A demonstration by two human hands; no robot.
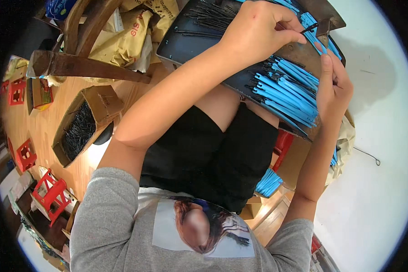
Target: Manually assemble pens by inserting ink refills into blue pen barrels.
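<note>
Risk at this moment lay chiefly in the tray point(199, 43), a dark flat one resting tilted across the person's lap rather than on a bench, its lower right edge carrying a dense heap of blue-handled pieces point(285, 93). We noted the left hand point(260, 29) closed narrowly, its fingertips pinching a thin black metal pin point(309, 28) near the tray's upper right corner, while the right hand point(333, 84) was curled, its thumb raised toward the same spot and its fingers resting on the blue heap; whether it gripped a piece there we could not tell. We judged that any shift of the knees could slide the blue pieces off the low edge, where another bundle point(268, 182) already lay below beside the lap. Loose black pins point(208, 16) sat at the tray's far end and could roll downhill into the blue pile and mix with it. Pinched so finely, the pin could slip or prick a fingertip. An open cardboard box of black pins point(79, 129) stood on the wooden floor point(45, 120) to the left, well apart from both hands and awkward to reach without tipping the tray.
</note>
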